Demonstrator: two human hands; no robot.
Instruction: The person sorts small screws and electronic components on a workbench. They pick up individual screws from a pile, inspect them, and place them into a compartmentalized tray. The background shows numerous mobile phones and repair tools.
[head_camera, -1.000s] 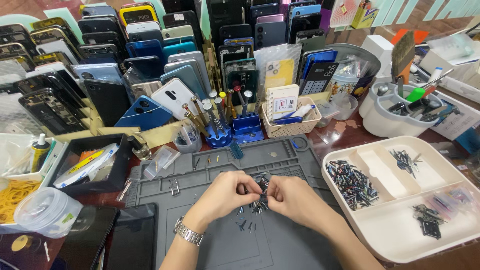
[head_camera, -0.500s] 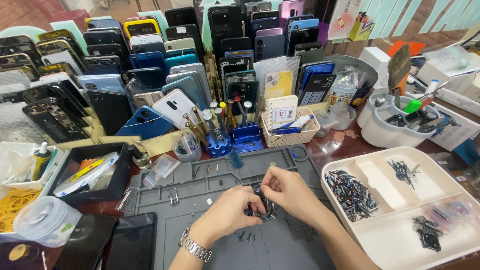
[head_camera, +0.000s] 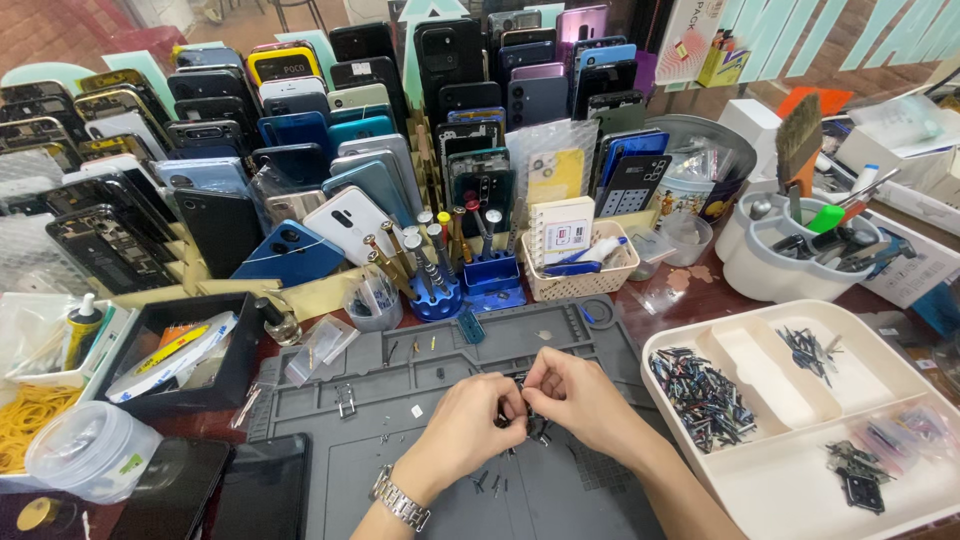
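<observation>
My left hand, with a metal watch on its wrist, and my right hand meet over a grey work mat. Their fingertips pinch a small dark part between them; its shape is too small to tell. A few tiny dark screws lie loose on the mat just below the hands.
A white divided tray on the right holds heaps of small dark metal parts. Behind the mat stand a blue screwdriver holder, a small beige basket and rows of phones and back covers. A black box and a clear tub sit at left.
Both hands have stayed together over the mat, their fingers shifting slightly on the small part. The view has tilted a little.
</observation>
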